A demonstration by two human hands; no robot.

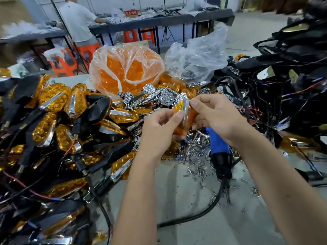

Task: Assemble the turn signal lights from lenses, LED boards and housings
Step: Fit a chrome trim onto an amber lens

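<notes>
both hands meet above the middle of the grey surface (185, 200), where the left hand (159, 128) and right hand (215, 114) each pinch an amber lens (178, 106) with a chrome strip between thumb and fingers, held upright just over a scatter of small screws (198, 167). a blue-handled electric screwdriver (219, 145) lies just beside the screws, under the right wrist. finished amber-and-black turn signal lights (58, 121) heap along the left edge, black housings with wiring (283, 76) pile at the right, and a clear bag of amber lenses (127, 68) sits at the far edge behind chrome reflectors (164, 96).
</notes>
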